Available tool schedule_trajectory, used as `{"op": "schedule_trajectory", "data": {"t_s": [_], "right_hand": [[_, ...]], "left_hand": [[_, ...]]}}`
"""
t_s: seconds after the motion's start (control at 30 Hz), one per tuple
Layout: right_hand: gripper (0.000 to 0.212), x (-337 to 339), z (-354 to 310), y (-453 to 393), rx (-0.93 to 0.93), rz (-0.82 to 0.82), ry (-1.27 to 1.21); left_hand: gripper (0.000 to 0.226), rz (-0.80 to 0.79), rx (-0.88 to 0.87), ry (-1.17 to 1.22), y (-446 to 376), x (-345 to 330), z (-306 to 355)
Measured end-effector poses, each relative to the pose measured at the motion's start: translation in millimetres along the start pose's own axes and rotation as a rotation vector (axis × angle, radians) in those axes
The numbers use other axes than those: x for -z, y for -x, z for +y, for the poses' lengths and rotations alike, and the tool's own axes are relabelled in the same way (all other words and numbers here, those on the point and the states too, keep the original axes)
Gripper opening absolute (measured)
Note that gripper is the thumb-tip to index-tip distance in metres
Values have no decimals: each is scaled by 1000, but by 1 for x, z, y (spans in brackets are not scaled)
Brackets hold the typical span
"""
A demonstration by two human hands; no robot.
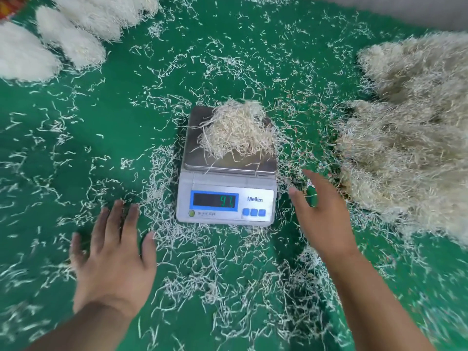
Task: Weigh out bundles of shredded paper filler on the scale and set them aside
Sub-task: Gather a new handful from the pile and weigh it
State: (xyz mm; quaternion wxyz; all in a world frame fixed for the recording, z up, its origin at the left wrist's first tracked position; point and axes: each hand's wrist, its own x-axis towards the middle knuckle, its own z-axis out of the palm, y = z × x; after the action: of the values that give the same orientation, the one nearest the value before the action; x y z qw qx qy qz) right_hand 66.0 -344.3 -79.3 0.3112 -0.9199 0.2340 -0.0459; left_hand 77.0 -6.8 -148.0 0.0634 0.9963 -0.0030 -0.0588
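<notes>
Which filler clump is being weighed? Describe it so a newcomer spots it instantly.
Find the white digital scale in the middle of the green table. The bundle on its steel pan is the one: a small loose tuft, unlike the big heap at right or the neat white bundles at top left.

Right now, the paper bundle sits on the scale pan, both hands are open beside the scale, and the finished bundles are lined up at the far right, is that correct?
Not quite: the head view shows the finished bundles at the far left; the far right holds the loose pile. The rest stands: the bundle sits on the scale pan, with the left hand and right hand open beside it.
</notes>
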Motion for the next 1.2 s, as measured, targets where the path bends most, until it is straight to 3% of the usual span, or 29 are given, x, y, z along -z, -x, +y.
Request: {"op": "schedule_trajectory", "data": {"t_s": [0.13,0.3,0.43,0.5,0.63,0.7,0.83,0.93,1.03,1.13,1.2], "right_hand": [[45,-18,21,69,63,32,52],[86,-55,5,118,147,-181,176],[97,-76,-19,121,201,-198,146],[87,-87,-32,121,236,-204,160],[11,-100,-51,118,285,-228,91],[9,-94,-51,116,254,-237,17],[26,-47,-28,93,48,-21,-276],[18,9,-23,52,-97,212,-443],[12,60,-49,4,-23,346,-575],[6,85,-90,-34,151,404,-595],[10,86,-115,-53,277,409,-588]], "left_hand": [[70,6,4,-1,1,-2,0],[67,15,6,-20,1,0,1],[66,35,3,-13,1,-1,2],[66,37,5,-4,0,-2,1],[67,51,14,13,0,-3,1],[66,52,11,7,1,-3,1],[67,76,6,-19,-2,-1,3],[67,194,18,22,-5,-2,10],[66,350,-8,96,-7,-11,11],[64,387,-111,137,-3,-7,11],[62,328,-141,164,-1,-3,15]]}}
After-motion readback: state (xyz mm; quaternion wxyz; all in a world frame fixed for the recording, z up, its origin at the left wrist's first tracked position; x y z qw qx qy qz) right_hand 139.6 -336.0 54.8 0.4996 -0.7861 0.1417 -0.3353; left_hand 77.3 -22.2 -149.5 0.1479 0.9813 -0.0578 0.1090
